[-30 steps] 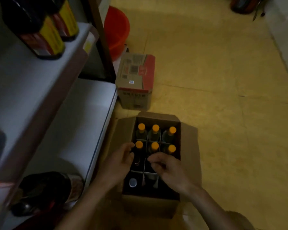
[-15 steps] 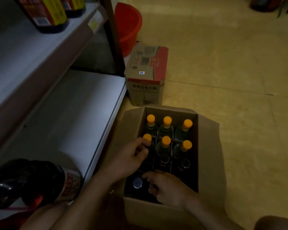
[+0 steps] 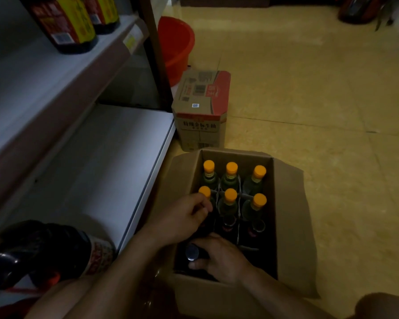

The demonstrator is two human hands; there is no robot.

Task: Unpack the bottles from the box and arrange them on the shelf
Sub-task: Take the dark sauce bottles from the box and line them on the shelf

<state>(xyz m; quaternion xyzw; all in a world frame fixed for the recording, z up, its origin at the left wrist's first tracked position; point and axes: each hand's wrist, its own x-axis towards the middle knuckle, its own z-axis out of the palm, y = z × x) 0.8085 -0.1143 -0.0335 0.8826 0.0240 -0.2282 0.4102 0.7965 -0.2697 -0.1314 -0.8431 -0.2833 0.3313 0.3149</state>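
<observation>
Shelf holding three dark bottles: two upper tier, one lower. Box sitting on floor beside shelf, looking mostly full: six orange-cap bottles, two dark necks showing, one silver-cap bottle. Unpacking seemingly just starting. Right hand fingers wrapping silver-cap bottle, bottle sitting in box. Left hand fingers curling over left cell; grasp hidden, cannot tell.

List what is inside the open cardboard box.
Six orange-capped bottles in divider cells, dark bottle tops nearer, and a shiny-capped bottle the right hand grips. The left hand covers one cell; the box bottom is hidden.
</observation>
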